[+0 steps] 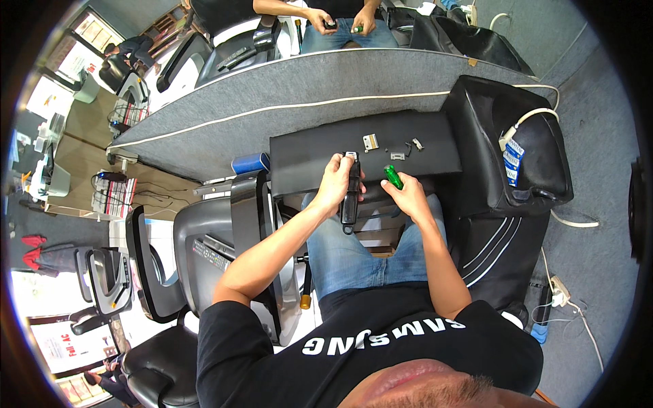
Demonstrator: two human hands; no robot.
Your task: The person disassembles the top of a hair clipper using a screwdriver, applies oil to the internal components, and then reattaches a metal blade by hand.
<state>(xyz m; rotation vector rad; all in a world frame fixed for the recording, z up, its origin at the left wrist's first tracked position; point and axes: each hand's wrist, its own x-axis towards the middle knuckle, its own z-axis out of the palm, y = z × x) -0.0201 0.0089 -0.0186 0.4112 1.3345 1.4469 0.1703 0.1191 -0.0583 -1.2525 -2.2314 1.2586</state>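
Note:
My left hand (pixel 333 183) is wrapped round a black hair clipper (pixel 350 197), held upright over my lap with its metal top end toward the bench. A short green-handled tool (pixel 392 177), which looks like a small screwdriver, sits in the closed fingers of my right hand (pixel 410 197), a little to the right of the clipper. Its tip is too small to make out. On the black padded bench (pixel 313 153) beyond my hands lie a clipper blade (pixel 370 142), a small metal bracket (pixel 398 156), another small metal piece (pixel 417 143) and a dark curved bit (pixel 408 147).
A blue cylinder (pixel 250 163) lies left of the bench. To the right stands a black padded block (pixel 507 146) with a white power strip and blue packet (pixel 513 163). At left is a black chair (pixel 204 238) holding remote controls (pixel 211 253). A mirror rises behind the bench.

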